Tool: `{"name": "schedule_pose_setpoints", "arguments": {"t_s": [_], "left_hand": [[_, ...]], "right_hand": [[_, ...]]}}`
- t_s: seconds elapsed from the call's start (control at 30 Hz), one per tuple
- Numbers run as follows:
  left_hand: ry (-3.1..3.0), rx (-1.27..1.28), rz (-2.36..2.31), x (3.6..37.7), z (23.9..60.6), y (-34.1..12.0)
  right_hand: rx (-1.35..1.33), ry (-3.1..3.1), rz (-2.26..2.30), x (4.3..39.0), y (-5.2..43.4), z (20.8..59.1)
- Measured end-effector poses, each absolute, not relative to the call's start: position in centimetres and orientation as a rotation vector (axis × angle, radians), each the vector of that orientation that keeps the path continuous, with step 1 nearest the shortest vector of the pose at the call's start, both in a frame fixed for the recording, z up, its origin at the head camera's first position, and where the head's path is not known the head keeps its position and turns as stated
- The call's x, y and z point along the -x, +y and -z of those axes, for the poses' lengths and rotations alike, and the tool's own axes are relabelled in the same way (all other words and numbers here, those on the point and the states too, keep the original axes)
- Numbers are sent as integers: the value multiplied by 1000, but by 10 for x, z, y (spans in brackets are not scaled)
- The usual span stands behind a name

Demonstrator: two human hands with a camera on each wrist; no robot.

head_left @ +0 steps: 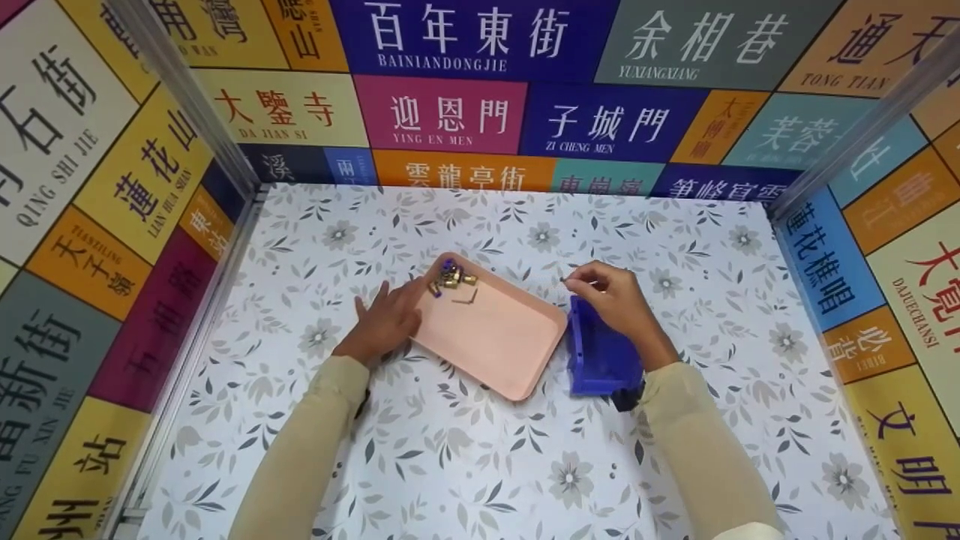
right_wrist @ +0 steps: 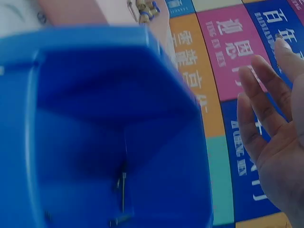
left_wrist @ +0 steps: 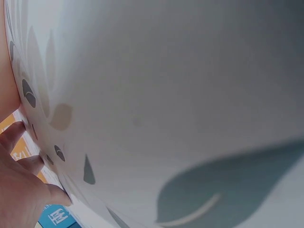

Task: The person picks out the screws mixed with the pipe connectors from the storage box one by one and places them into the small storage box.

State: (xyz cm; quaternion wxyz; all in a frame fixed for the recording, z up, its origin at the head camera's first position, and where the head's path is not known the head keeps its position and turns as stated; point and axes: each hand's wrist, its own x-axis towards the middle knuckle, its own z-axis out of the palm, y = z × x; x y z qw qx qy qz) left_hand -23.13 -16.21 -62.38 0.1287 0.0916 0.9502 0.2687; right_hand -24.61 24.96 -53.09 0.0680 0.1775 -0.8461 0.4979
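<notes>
One pink tray (head_left: 491, 330) lay with its long axis from ten to four o'clock; the left hand (head_left: 386, 319), fingers loosely spread, touched its nine-o'clock edge. The right hand (head_left: 616, 300) pinched a small piece (head_left: 563, 280) at nine o'clock, the blue bin (head_left: 604, 352) at six.

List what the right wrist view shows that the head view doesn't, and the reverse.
Only the right wrist view shows the thin metal pieces lying inside the blue bin. Only the head view shows the left hand at the pink tray's edge, and both beige sleeves. Both share the bin, the tray, at least in part, the brass fittings in it, and the right hand.
</notes>
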Motion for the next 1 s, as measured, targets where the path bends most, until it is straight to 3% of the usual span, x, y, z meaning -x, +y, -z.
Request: {"name": "schedule_pose_setpoints", "arguments": {"t_s": [0.57, 1.0], "left_hand": [[2754, -273, -763, 230, 621, -162], [2760, -270, -755, 229, 621, -160]], "right_hand": [[-457, -2545, -1417, 213, 287, 515], [-337, -2583, -1394, 221, 312, 557]]}}
